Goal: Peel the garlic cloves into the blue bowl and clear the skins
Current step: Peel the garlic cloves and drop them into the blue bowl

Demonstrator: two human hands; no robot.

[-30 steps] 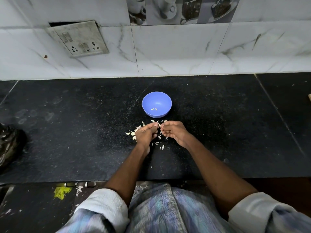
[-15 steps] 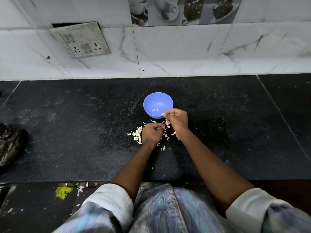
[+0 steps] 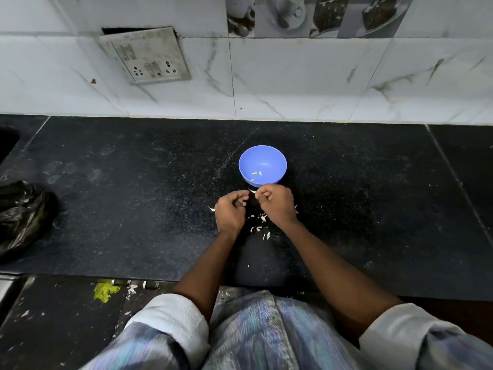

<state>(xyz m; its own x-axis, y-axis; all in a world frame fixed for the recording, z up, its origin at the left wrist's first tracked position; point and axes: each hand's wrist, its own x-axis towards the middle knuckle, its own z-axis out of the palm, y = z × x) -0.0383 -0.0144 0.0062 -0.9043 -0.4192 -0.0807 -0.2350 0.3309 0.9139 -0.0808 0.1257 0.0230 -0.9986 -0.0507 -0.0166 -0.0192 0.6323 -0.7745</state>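
Note:
The blue bowl point(image 3: 262, 156) stands on the black counter point(image 3: 133, 209) with a few pale garlic cloves point(image 3: 257, 173) inside. My right hand point(image 3: 276, 205) sits just in front of the bowl, its curled fingers pinching a thin white garlic sliver point(image 3: 251, 190) that sticks out to the left. Close beside it, my left hand point(image 3: 230, 213) has its fingers curled; nothing shows inside it. Loose garlic skins point(image 3: 260, 222) lie scattered on the counter under and between both hands.
A crumpled black plastic bag point(image 3: 24, 214) lies at the counter's left edge. The tiled wall with a switch and socket plate point(image 3: 149, 54) rises behind the bowl. Below the counter's front edge, a yellow-green scrap point(image 3: 105, 291) lies on a lower dark surface.
My right hand went from beside my left hand up to the bowl's rim, then came back next to it. One more clove lies in the bowl. My left hand stayed put.

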